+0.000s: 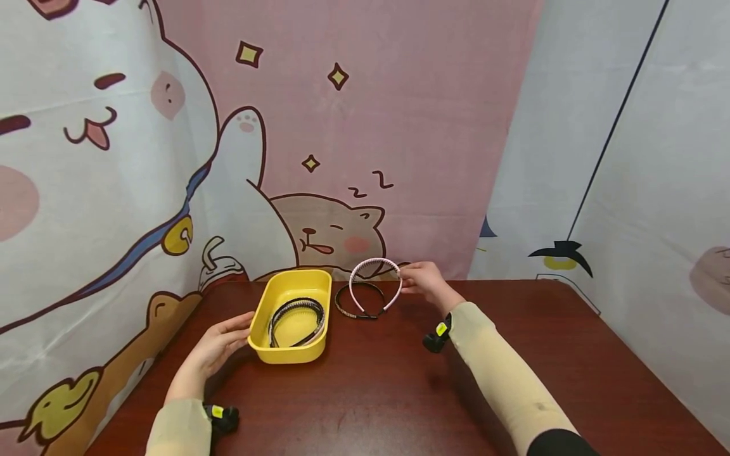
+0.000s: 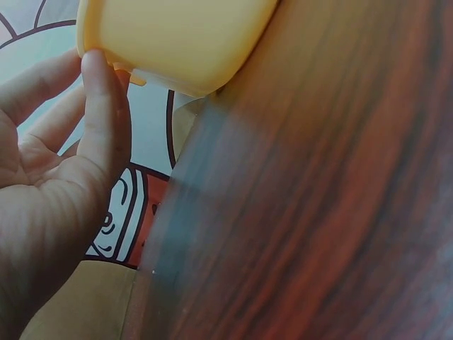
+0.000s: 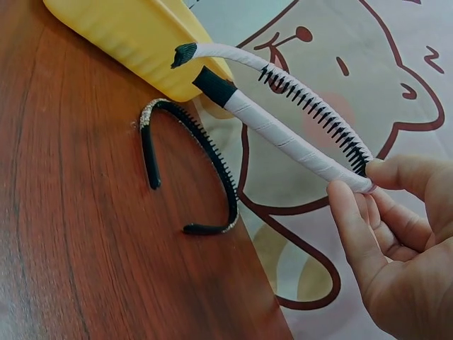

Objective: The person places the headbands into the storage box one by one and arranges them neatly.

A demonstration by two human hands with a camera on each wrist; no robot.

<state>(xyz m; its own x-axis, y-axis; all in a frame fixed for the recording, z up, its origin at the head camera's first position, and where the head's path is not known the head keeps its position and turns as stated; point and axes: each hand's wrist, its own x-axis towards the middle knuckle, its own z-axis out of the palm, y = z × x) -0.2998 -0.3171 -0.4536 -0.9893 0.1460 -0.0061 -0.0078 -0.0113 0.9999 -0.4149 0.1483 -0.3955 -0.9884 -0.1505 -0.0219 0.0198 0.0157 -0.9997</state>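
My right hand (image 1: 423, 278) pinches a pale pink wrapped headband (image 3: 283, 134) between thumb and fingers, near the middle of its arch. Black comb teeth line its inner side, and its ends are black. It is held up above the table. Beneath it lies a black headband with glittery parts (image 3: 225, 170), flat beside the yellow tray. The fingers of my left hand (image 1: 213, 348) touch the outer rim of the yellow tray (image 1: 289, 356) at its left side. Inside the tray lie dark toothed headbands (image 1: 296, 303), overlapping, so their number is hard to tell.
The dark red wooden table (image 1: 376, 392) has its far edge against a cartoon-printed curtain (image 1: 399, 126). More printed cloth (image 1: 656, 190) hangs along the right. The tray stands left of the middle, near the far edge.
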